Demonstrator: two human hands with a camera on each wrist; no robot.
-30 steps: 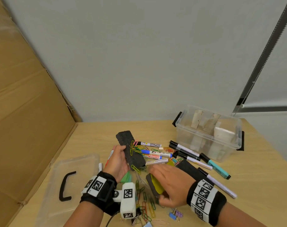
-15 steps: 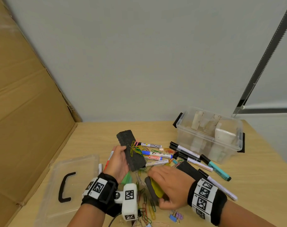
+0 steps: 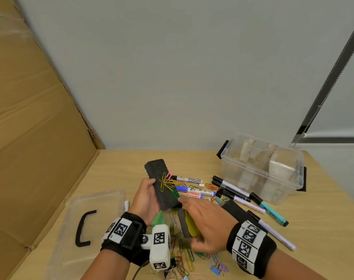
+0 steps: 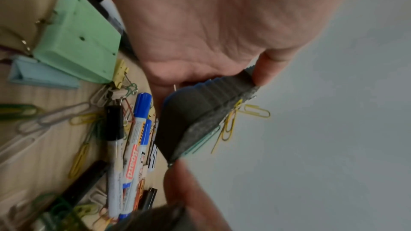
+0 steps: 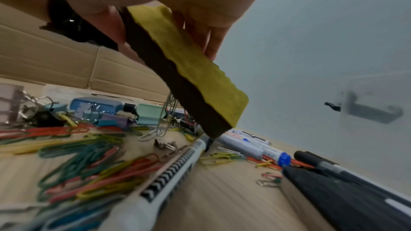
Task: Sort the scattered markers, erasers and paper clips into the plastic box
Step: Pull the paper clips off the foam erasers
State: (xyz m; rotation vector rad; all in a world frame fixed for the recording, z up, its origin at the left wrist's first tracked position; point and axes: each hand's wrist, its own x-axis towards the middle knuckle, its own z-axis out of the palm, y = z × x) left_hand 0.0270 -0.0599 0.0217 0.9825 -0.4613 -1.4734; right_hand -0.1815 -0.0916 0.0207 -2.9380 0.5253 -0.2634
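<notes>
My left hand (image 3: 146,198) grips a black felt eraser (image 3: 161,186) held upright above the table, felt face toward me, with several coloured paper clips (image 3: 168,183) stuck to it. The left wrist view shows the same eraser (image 4: 200,115) with yellow clips (image 4: 231,122) hanging off it. My right hand (image 3: 204,223) grips a yellow-backed eraser (image 3: 189,222), tilted, its low end touching a marker in the right wrist view (image 5: 191,80). Markers (image 3: 194,193) lie in a heap behind the hands. The clear plastic box (image 3: 260,168) stands at the back right.
The box's clear lid (image 3: 85,225) with a black handle lies at the left. Loose paper clips (image 3: 184,257) and binder clips (image 3: 217,268) are strewn near the front edge. A third black eraser (image 3: 234,211) lies right of my right hand. Cardboard (image 3: 30,138) walls the left side.
My right hand has lifted the yellow-backed eraser off the table and drawn closer to the black eraser. The left hand has held the black eraser almost still.
</notes>
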